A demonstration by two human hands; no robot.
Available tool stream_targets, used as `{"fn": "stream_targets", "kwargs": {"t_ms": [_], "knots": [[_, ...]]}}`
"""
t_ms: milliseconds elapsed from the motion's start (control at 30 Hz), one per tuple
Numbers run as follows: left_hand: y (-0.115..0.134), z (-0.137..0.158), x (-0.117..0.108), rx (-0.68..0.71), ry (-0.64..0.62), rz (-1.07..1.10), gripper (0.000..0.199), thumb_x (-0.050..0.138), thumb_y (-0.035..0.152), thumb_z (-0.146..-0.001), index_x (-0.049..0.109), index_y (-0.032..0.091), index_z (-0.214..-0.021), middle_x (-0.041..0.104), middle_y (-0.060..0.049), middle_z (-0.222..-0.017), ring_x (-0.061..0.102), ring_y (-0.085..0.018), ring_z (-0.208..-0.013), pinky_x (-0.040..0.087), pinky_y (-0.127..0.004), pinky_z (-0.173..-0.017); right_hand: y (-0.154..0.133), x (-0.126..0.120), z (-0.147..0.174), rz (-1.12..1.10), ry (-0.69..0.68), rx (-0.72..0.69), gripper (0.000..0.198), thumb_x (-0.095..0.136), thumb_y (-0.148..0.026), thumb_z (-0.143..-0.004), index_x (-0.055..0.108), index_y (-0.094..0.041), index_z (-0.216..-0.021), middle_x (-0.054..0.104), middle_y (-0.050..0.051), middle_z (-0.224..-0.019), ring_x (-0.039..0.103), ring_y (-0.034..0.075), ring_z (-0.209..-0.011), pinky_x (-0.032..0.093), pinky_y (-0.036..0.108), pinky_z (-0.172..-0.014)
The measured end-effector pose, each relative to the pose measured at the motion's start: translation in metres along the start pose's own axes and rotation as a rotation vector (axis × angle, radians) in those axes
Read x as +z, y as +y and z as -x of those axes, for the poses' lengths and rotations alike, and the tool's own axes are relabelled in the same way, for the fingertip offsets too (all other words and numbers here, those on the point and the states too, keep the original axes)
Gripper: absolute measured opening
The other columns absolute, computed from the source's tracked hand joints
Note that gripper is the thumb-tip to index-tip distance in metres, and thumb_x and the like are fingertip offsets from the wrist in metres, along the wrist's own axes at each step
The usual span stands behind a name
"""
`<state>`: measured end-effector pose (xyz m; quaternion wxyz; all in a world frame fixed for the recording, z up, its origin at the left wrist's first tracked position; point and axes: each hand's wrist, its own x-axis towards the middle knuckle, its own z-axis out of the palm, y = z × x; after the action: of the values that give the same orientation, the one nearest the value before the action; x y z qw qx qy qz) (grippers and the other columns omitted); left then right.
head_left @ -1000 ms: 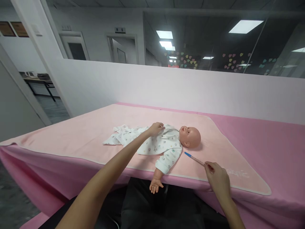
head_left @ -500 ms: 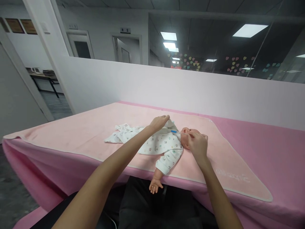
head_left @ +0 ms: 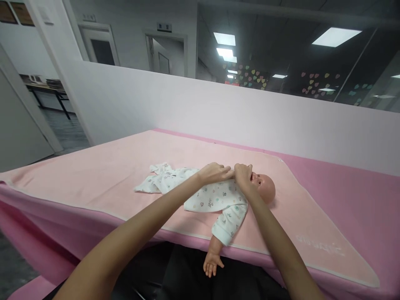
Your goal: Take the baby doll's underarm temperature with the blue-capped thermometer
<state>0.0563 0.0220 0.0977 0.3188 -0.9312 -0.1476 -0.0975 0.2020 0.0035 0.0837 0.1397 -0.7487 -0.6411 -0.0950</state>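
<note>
Seems midway-ish, with outfit on doll, neck-area fiddling by left hand and right hand unfinished, can't tell either grip's closure.

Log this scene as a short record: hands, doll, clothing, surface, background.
Left hand: at the chest of the doll, grip unclear
Right hand: beside the left, near the doll's chin, grip hidden
Doll: on its back, near arm past the front edge of the mat
Clothing: white patterned outfit
Surface: peach mat on pink cloth
Background: white wall, heart shapes above it
</note>
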Motion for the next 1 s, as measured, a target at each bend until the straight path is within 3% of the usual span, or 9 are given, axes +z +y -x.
{"fn": "stream_targets", "kwargs": {"t_ms": [200, 300, 433, 533, 633, 700, 800, 933, 1000], "knots": [[0.017, 0.022, 0.015, -0.215, -0.007, 0.175, 0.053, 0.038, 0.000, -0.075, 0.033, 0.014, -0.127, 0.061, -0.008, -0.089, 0.059, -0.018, -0.076, 0.044, -0.031, -0.069, 0.001, 0.002, 0.010, 0.043, 0.024, -0.134, 0.021, 0.041, -0.014, -0.082, 0.061, -0.015, -0.073, 0.063, 0.010, -0.076, 0.055, 0.018, -0.078, 0.027, 0.034, -0.079], [0.008, 0.034, 0.012, -0.293, -0.156, 0.257, 0.047, 0.039, -0.002, -0.071, 0.049, 0.013, -0.114, 0.062, -0.010, -0.093, 0.060, -0.020, -0.081, 0.044, -0.030, -0.066, 0.012, -0.003, 0.021, 0.065, 0.041, -0.202, 0.025, 0.039, -0.014, -0.082, 0.059, -0.017, -0.068, 0.062, 0.008, -0.074, 0.053, 0.017, -0.076, 0.026, 0.035, -0.085], [-0.005, 0.058, 0.001, -0.395, -0.294, 0.372, 0.026, 0.041, 0.003, -0.076, 0.064, 0.016, -0.079, 0.065, -0.007, -0.084, 0.061, -0.018, -0.077, 0.044, -0.025, -0.063, 0.033, -0.006, 0.037, 0.061, 0.258, -0.266, 0.023, 0.041, -0.013, -0.080, 0.059, -0.019, -0.068, 0.062, 0.006, -0.081, 0.052, 0.018, -0.082, 0.022, 0.040, -0.097], [-0.005, 0.079, -0.011, -0.498, -0.352, 0.410, 0.036, 0.041, 0.001, -0.074, 0.066, 0.022, -0.089, 0.066, -0.005, -0.087, 0.062, -0.017, -0.079, 0.043, -0.022, -0.063, 0.046, -0.003, 0.047, -0.001, 0.335, -0.328, 0.021, 0.043, -0.014, -0.078, 0.060, -0.020, -0.068, 0.063, 0.005, -0.087, 0.053, 0.018, -0.086, 0.022, 0.042, -0.100], [-0.006, 0.091, -0.027, -0.583, -0.550, 0.413, 0.049, 0.041, -0.004, -0.066, 0.067, 0.028, -0.093, 0.067, -0.003, -0.080, 0.063, -0.018, -0.074, 0.043, -0.023, -0.061, 0.057, 0.000, 0.051, -0.094, 0.401, -0.364, 0.021, 0.042, -0.015, -0.079, 0.059, -0.020, -0.068, 0.063, 0.004, -0.085, 0.054, 0.016, -0.082, 0.026, 0.041, -0.100], [-0.010, 0.085, -0.036, -0.651, -0.561, 0.378, 0.051, 0.041, -0.006, -0.064, 0.068, 0.028, -0.091, 0.068, -0.002, -0.080, 0.063, -0.019, -0.076, 0.043, -0.024, -0.064, 0.065, 0.000, 0.050, -0.169, 0.443, -0.319, 0.020, 0.041, -0.018, -0.080, 0.057, -0.020, -0.069, 0.062, 0.004, -0.081, 0.054, 0.016, -0.079, 0.030, 0.039, -0.098], [-0.017, 0.053, -0.032, -0.763, -0.313, 0.351, 0.055, 0.036, -0.005, -0.068, 0.065, 0.029, -0.099, 0.066, -0.001, -0.099, 0.061, -0.018, -0.086, 0.044, -0.025, -0.069, 0.083, -0.003, 0.045, -0.318, 0.392, -0.144, 0.021, 0.041, -0.026, -0.080, 0.056, -0.019, -0.068, 0.061, 0.005, -0.075, 0.054, 0.017, -0.074, 0.039, 0.035, -0.083], [-0.018, -0.009, 0.011, -0.799, -0.146, 0.350, 0.044, 0.034, 0.006, -0.079, 0.057, 0.023, -0.113, 0.060, -0.004, -0.112, 0.056, -0.018, -0.099, 0.043, -0.027, -0.078, 0.111, -0.001, 0.036, -0.641, 0.148, 0.072, 0.023, 0.044, -0.037, -0.078, 0.061, -0.021, -0.077, 0.064, 0.003, -0.083, 0.057, 0.018, -0.078, 0.043, 0.031, -0.072], [-0.013, -0.034, 0.041, -0.842, -0.206, 0.326, 0.039, 0.037, 0.018, -0.084, 0.050, 0.019, -0.120, 0.056, -0.009, -0.117, 0.052, -0.022, -0.104, 0.042, -0.033, -0.083, 0.121, 0.004, 0.033, -0.794, 0.066, 0.101, 0.023, 0.047, -0.039, -0.076, 0.063, -0.022, -0.081, 0.066, 0.002, -0.088, 0.058, 0.019, -0.084, 0.043, 0.031, -0.077]]}}
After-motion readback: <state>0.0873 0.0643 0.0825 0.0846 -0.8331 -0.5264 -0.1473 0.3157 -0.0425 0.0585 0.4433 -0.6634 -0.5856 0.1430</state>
